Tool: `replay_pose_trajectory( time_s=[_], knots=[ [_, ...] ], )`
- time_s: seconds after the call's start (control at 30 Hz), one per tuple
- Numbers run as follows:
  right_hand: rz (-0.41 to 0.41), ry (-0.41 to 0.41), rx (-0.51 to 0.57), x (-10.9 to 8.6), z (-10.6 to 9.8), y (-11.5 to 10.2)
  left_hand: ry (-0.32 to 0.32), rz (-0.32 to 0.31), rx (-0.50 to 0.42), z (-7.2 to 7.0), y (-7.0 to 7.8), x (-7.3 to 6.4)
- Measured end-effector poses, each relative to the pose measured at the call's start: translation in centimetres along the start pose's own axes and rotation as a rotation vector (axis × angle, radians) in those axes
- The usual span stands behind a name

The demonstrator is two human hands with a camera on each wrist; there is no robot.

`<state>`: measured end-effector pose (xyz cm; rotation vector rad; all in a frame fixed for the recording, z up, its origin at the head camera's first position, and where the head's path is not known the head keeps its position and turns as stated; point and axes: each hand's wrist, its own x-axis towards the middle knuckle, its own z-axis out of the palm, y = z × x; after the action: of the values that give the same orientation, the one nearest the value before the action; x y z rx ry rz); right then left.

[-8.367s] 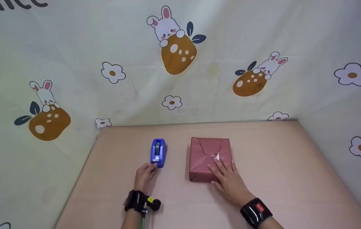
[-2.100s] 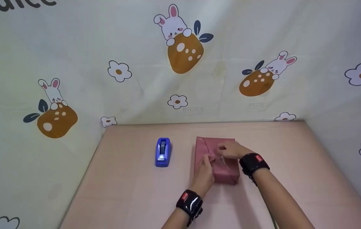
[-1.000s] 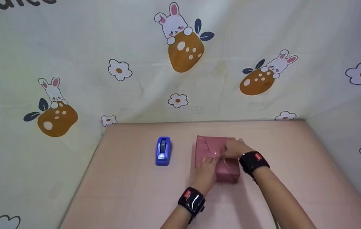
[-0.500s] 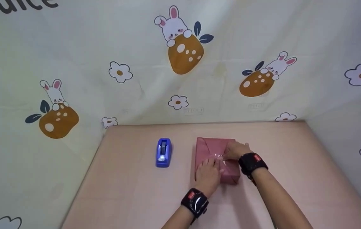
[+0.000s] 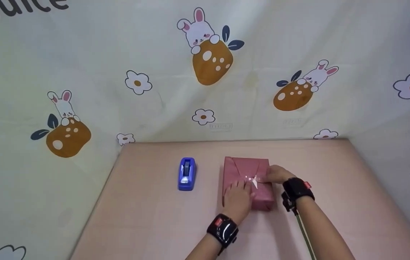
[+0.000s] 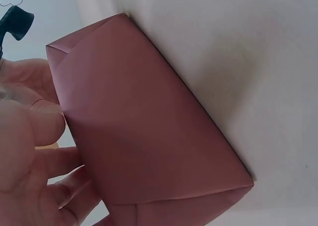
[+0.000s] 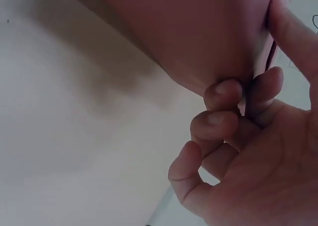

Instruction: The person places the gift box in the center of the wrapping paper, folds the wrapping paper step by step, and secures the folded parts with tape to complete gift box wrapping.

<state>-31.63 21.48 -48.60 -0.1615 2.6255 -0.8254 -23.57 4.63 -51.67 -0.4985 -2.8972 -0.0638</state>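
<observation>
A box wrapped in dark pink paper (image 5: 242, 166) lies on the table, its folded flap facing up. Shiny clear tape (image 5: 254, 181) crosses the middle of the top. My left hand (image 5: 238, 200) rests on the near left part of the top, fingers stretched forward. At the box's right side is my right hand (image 5: 278, 174), with the thumb on top near the tape and the other fingers curled against the side. The right wrist view shows these curled fingers (image 7: 218, 126) at the box's edge. In the left wrist view the wrapped box (image 6: 144, 121) shows a smooth side and a folded end.
A blue tape dispenser (image 5: 187, 174) stands on the table left of the box. The pinkish table (image 5: 147, 216) meets a printed cloth backdrop (image 5: 161, 108) at its back edge and sides. A green cable (image 5: 305, 234) runs from the right wristband.
Earlier my left hand was at the dispenser; then both hands worked over the box top. Now the left fingers lie flatter, and the right hand has shifted to the box's right side, exposing the tape.
</observation>
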Motion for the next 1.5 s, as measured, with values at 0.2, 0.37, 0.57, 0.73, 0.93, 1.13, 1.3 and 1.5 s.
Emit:
replay_pose_trajectory(
  time_s=[0.2,0.37,0.57,0.73,0.93,1.13,1.3,1.5],
  knots=[
    [0.003,0.046,0.058,-1.2,0.4,0.4,0.000,0.003,0.002,0.4,0.3,-0.2],
    [0.063,0.114,0.086,-1.7,1.3,0.4,-0.016,0.028,0.036,0.4,-0.1,-0.3],
    [0.070,0.213,0.136,-2.1,2.6,0.8,-0.014,0.050,-0.038,0.5,-1.0,-0.4],
    [-0.037,0.360,0.176,-2.2,4.0,1.7,0.012,0.069,-0.253,0.5,-2.1,-0.6],
    [-0.154,0.403,0.298,-2.9,5.0,2.3,-0.056,0.038,-0.530,0.4,-3.9,-0.8],
    [-0.217,0.365,0.278,-4.5,5.9,2.7,-0.145,-0.069,-0.743,1.3,-6.2,-1.7],
    [-0.213,0.292,0.342,-5.5,7.1,3.2,-0.177,-0.158,-0.916,2.7,-7.5,-2.7],
    [-0.203,0.256,0.367,-6.0,8.9,4.0,-0.151,-0.140,-0.890,4.0,-8.0,-3.3]
  ],
)
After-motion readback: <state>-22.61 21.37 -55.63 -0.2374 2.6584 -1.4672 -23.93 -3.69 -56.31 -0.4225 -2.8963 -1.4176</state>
